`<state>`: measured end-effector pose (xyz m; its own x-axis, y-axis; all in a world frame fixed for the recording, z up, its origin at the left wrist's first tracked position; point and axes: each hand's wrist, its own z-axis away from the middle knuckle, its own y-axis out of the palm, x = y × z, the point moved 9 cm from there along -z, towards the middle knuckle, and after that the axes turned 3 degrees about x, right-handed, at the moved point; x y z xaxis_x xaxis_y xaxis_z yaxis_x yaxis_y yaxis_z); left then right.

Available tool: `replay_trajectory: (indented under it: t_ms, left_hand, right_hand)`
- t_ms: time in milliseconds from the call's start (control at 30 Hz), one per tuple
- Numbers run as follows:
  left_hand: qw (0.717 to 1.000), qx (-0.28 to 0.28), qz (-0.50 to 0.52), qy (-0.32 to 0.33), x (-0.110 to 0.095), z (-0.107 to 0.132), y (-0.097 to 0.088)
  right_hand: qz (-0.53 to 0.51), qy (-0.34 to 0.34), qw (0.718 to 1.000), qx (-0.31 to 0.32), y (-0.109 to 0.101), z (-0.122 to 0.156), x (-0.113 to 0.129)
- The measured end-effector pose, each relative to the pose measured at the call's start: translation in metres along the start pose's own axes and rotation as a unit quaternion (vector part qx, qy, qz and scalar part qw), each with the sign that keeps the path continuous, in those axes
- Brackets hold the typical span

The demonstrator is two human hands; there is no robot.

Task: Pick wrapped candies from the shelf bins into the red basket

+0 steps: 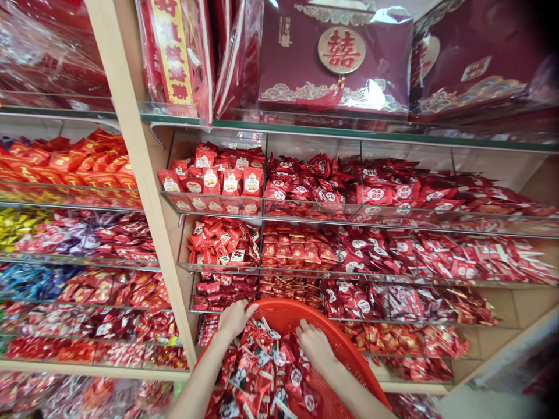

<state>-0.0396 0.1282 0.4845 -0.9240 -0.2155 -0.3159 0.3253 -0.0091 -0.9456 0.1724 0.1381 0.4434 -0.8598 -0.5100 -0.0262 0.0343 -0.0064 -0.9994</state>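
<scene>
A round red plastic basket (345, 340) is in front of me at the bottom of the head view, its near side cut off by the frame. Small red wrapped packets (262, 378) with white and dark prints are heaped in it. My left hand (236, 318) is closed on the far left rim, thumb toward the inside. Inside the basket, at the right edge of the heap, is my right hand (315, 344). Its fingers are curled down by the packets, and whatever they hold is hidden beneath them.
Beyond the basket rises a shelf with divided glass-fronted tiers of red packets (299, 250). A wooden upright (144, 192) separates it from a left shelf with orange packets (65, 163). Maroon gift bags (297, 58) stand on the glass shelf (349, 135) above.
</scene>
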Motion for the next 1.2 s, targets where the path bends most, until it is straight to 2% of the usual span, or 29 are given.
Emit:
replay_trajectory:
  t_ms: [167, 333, 600, 700, 900, 1033, 1200]
  left_hand:
    - [1.000, 0.000, -0.001, 0.000, 0.001, -0.001, 0.002]
    - [1.000, -0.001, 0.004, -0.003, 0.002, -0.001, 0.003]
    - [1.000, -0.003, 0.003, -0.001, 0.001, 0.000, 0.001]
    - [1.000, 0.002, 0.004, -0.007, 0.001, 0.000, 0.001]
    - [1.000, 0.001, 0.004, -0.005, 0.001, 0.000, 0.001]
    - [1.000, -0.001, 0.004, 0.002, 0.000, 0.001, 0.000]
    - [1.000, 0.003, 0.003, -0.007, 0.000, 0.002, 0.000]
  right_hand:
    - [0.015, -0.013, 0.999, 0.029, -0.005, 0.003, 0.005]
    - [0.011, -0.009, 0.999, 0.047, -0.002, 0.005, 0.002]
    - [-0.017, -0.058, 0.997, 0.052, 0.004, 0.009, 0.006]
    - [-0.038, -0.046, 0.997, 0.042, -0.003, 0.009, 0.004]
    - [-0.039, -0.034, 0.998, -0.022, -0.019, 0.005, 0.012]
    - [0.006, -0.039, 0.998, -0.047, -0.010, 0.000, 0.025]
    - [-0.001, -0.063, 0.998, -0.014, 0.006, 0.001, 0.031]
